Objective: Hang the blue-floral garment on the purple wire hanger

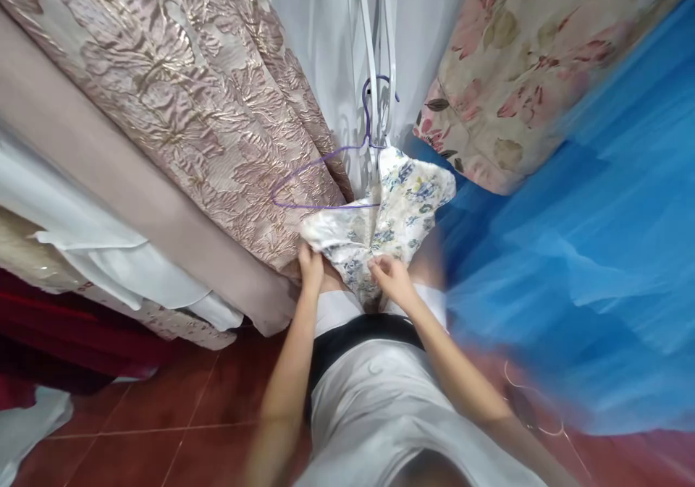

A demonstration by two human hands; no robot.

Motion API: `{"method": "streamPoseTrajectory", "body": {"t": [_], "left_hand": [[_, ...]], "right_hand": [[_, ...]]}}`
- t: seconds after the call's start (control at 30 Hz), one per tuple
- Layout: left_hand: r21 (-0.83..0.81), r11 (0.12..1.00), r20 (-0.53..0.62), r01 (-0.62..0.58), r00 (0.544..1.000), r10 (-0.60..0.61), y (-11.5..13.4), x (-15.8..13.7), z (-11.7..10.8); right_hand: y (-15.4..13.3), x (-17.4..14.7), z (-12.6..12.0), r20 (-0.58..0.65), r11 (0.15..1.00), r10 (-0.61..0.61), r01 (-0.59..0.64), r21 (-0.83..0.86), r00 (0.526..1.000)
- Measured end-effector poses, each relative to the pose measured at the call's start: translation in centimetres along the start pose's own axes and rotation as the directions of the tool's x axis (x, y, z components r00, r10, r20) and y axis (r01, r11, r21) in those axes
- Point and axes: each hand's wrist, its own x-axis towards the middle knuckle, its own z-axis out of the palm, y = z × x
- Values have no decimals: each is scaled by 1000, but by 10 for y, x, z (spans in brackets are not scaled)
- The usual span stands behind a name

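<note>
A white strapless-looking garment (418, 190) with blue flower print hangs in front of my lap, its back opening parted down the middle. A thin purple hanger (304, 176) goes with it; the hanger's left arm shows bare above the cloth, while its right arm is hidden by the garment. My left hand (311, 268) is closed on the garment's left edge. At the lower end of the opening, my right hand (392, 277) pinches at the seam with thumb and fingers. Whether a zip pull is between them is too small to tell.
Pink brocade cloth (217, 111) hangs close on the left, beside more garments. White straps (369, 38) hang ahead before white fabric. A pink-flowered skirt (521, 89) and blue tulle (597, 255) crowd the right. Red floor tiles (200, 393) lie below, with a thin cord (535, 422) at the right.
</note>
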Motion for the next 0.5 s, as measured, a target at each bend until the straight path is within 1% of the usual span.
{"method": "streamPoseTrajectory", "body": {"t": [0.07,0.1,0.13,0.17,0.23,0.27,0.3,0.4,0.43,0.5], "left_hand": [[31,999,202,-8,979,2,5,-41,12],[21,999,299,-31,954,23,12,-56,19],[3,997,363,-71,930,65,20,-69,25],[-16,993,402,-118,908,114,30,-78,30],[-39,980,438,-193,879,190,51,-85,38],[-39,977,439,-208,875,204,62,-84,40],[-37,978,437,-205,877,200,72,-81,40],[-38,986,428,-164,889,164,96,-69,38],[-45,987,437,-155,885,159,101,-66,37],[-66,989,478,-130,866,146,108,-62,35]], "right_hand": [[-7,-1,-4,-47,992,-116,119,43,992],[-11,-2,-6,-47,986,-159,161,42,986],[-13,-2,-7,-17,982,-183,184,38,983],[-15,-2,-8,35,981,-189,187,47,981],[-14,-5,-9,147,981,-173,157,116,974],[-13,-6,-9,179,977,-168,140,159,969],[-11,-9,-10,177,971,-170,135,196,969],[-10,-15,-13,69,944,-202,175,281,977],[-11,-16,-15,56,934,-212,185,306,976],[-17,-18,-21,99,929,-217,174,326,971]]}}
